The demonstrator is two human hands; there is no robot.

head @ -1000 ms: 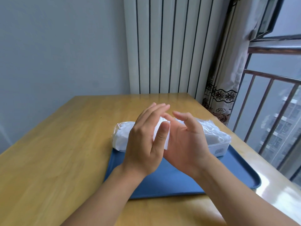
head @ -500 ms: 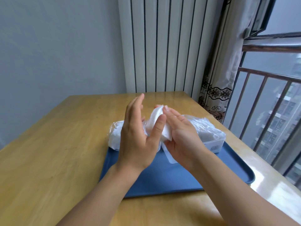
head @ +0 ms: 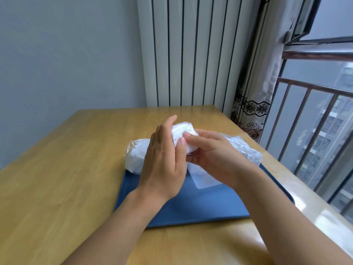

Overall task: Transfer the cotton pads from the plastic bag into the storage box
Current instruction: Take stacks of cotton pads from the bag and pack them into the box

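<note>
Your wooden table [head: 57, 178] carries a blue tray [head: 191, 205]. At the tray's far left edge lies the clear plastic bag [head: 136, 152] of cotton pads; at its far right sits the storage box [head: 246, 150], mostly behind your wrist. Above the tray's far middle, your left hand [head: 162, 161] and right hand [head: 212, 155] hold a stack of cotton pads [head: 184, 133] between them, left fingers straight and together against it, thumb pressing, right fingers curled round it.

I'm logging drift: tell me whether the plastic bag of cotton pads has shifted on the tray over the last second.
No. The plastic bag lies across the blue tray's far left corner as before; only the camera view changed.
</note>
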